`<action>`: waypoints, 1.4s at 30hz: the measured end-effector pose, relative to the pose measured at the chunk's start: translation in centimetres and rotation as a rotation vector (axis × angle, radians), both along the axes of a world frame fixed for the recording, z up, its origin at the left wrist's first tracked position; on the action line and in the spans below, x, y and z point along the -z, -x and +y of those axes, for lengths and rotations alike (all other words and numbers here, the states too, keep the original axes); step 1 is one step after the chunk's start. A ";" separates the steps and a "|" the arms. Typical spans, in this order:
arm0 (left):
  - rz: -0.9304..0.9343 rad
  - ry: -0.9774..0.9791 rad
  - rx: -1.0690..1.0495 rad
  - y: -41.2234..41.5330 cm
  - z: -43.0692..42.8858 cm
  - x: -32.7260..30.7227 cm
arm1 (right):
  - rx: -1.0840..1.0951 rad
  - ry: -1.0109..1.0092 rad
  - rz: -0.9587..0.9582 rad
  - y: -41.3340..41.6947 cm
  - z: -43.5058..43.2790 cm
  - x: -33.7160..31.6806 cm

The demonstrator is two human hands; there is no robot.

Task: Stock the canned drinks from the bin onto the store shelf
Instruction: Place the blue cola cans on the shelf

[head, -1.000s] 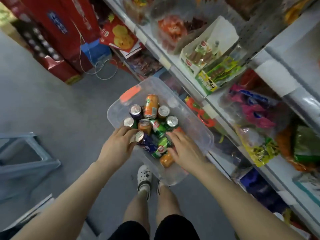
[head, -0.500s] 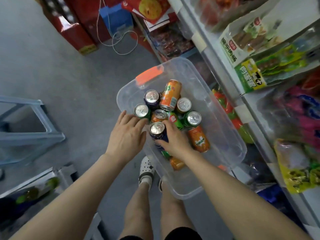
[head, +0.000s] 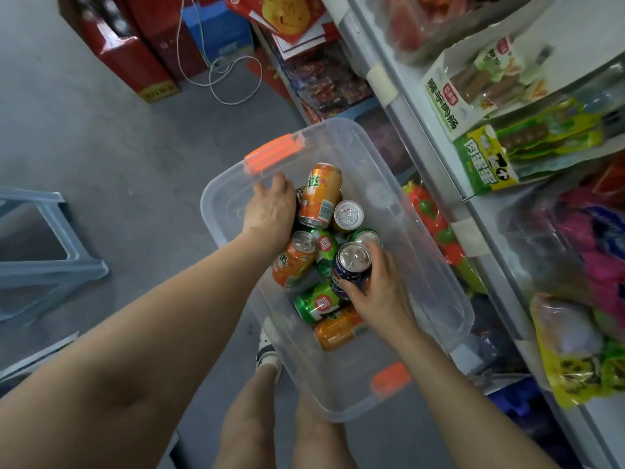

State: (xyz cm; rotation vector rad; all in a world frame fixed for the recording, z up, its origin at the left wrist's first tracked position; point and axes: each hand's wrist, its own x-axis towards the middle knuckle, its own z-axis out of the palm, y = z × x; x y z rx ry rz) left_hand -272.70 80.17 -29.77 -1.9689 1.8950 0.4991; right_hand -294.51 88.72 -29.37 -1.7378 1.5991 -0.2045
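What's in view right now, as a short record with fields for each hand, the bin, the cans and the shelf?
left hand: inside the far end of the bin, against an orange can; whether it grips anything is hidden
right hand: grips an upright dark blue can by its side
bin: clear plastic with an orange latch, beside the shelf
other cans: orange ones and a green can, mostly lying loose in the bin
shelf: holds snack packets; no cans visible on it

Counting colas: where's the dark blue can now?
In the head view, the dark blue metal can is held upright in the right hand, inside the clear plastic bin, beside a green can.
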 end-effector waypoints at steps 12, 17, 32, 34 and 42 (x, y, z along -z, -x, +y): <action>0.174 0.128 -0.082 -0.6 1.6 -4.9 | 0.211 -0.044 -0.141 1.8 1.1 -4.0; 0.345 0.217 -0.070 -1.3 2.8 -8.6 | 0.355 -0.035 -0.280 2.9 2.3 -8.2; 1.149 -0.004 -0.241 4.4 7.7 -22.5 | 0.907 -0.220 -0.928 5.7 5.7 -21.9; 1.169 -0.010 -0.178 4.8 7.6 -24.7 | 0.929 -0.200 -0.948 6.1 6.3 -24.3; 1.331 -0.128 0.016 8.0 5.9 -33.0 | 1.021 0.048 -0.938 8.3 8.9 -32.5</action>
